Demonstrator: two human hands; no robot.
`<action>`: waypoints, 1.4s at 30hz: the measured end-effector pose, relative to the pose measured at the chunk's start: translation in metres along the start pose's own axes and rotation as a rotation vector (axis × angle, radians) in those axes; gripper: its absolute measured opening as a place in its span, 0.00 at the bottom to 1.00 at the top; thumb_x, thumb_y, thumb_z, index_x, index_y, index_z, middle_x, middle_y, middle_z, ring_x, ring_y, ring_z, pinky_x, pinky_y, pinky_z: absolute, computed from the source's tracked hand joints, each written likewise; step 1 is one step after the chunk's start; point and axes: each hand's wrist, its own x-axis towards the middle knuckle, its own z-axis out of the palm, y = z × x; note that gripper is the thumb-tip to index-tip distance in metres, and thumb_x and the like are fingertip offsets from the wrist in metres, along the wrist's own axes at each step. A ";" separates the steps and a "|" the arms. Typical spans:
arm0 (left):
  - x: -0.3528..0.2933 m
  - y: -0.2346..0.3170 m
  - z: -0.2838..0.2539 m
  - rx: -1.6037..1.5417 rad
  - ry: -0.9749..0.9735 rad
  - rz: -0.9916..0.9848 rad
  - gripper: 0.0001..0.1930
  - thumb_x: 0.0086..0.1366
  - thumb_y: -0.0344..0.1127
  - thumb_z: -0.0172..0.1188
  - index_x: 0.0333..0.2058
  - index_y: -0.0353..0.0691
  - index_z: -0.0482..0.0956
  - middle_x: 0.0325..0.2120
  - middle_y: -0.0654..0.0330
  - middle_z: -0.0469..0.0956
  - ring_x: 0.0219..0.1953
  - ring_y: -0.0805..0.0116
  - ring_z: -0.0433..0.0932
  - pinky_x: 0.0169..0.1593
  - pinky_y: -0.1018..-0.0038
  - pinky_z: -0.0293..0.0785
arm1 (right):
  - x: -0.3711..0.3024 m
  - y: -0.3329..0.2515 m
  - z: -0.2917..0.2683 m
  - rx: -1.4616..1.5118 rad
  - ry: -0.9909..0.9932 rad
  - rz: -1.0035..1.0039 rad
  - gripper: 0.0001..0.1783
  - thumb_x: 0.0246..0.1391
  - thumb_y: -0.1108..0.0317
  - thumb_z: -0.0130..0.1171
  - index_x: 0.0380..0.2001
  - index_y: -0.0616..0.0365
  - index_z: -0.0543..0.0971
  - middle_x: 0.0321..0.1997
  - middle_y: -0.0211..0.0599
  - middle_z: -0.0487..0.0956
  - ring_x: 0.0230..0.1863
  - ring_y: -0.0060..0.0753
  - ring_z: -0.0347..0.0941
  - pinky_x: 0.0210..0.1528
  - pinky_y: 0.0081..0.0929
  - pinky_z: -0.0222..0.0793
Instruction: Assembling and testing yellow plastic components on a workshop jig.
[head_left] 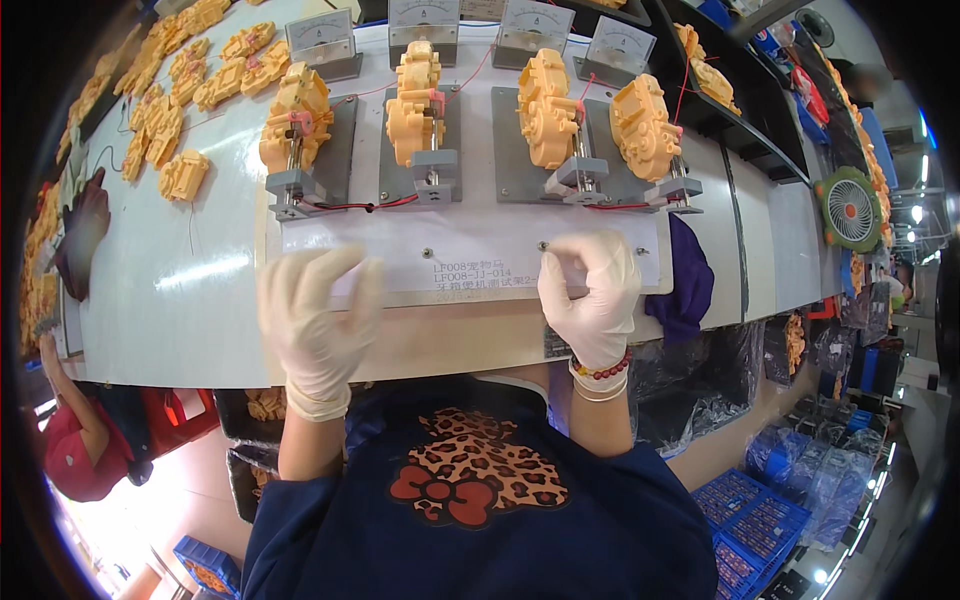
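Navy tee (pixel 480 540) at 6 o'clock, open L hand (pixel 315 310), half-curled R hand (pixel 597 290), both empty-looking, 4 mounted housings (pixel 547 110) at 12, loose units (pixel 184 176) at 10 prob. left!

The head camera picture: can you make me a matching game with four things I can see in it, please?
Things:
1. Right hand
2. Cloth
3. Fan
4. Dial meters

Clues:
A. In a row beyond the four upright yellow parts
B. Has a green frame
C. Has a beaded bracelet at its wrist
D. Purple all over

Right pairs: 1-C, 2-D, 3-B, 4-A.
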 end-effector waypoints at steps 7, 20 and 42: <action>0.006 0.027 0.038 -0.161 -0.232 -0.011 0.07 0.54 0.29 0.70 0.28 0.43 0.78 0.24 0.60 0.74 0.30 0.58 0.74 0.37 0.64 0.70 | 0.013 -0.006 -0.012 -0.109 -0.143 -0.083 0.11 0.41 0.70 0.68 0.32 0.53 0.79 0.28 0.35 0.76 0.31 0.44 0.73 0.33 0.39 0.69; 0.003 0.026 0.035 -0.221 -0.216 -0.087 0.08 0.52 0.25 0.68 0.26 0.41 0.76 0.23 0.60 0.72 0.28 0.59 0.71 0.35 0.65 0.68 | 0.017 -0.015 -0.027 0.135 -0.100 0.064 0.17 0.48 0.71 0.67 0.44 0.57 0.79 0.31 0.34 0.76 0.33 0.34 0.73 0.38 0.30 0.69; -0.003 -0.005 0.009 -0.475 -0.193 -0.308 0.05 0.53 0.21 0.66 0.29 0.37 0.80 0.27 0.59 0.76 0.29 0.66 0.75 0.35 0.73 0.71 | 0.014 0.000 -0.013 1.195 0.134 0.475 0.19 0.64 0.79 0.46 0.57 0.68 0.72 0.47 0.50 0.82 0.48 0.38 0.80 0.58 0.36 0.72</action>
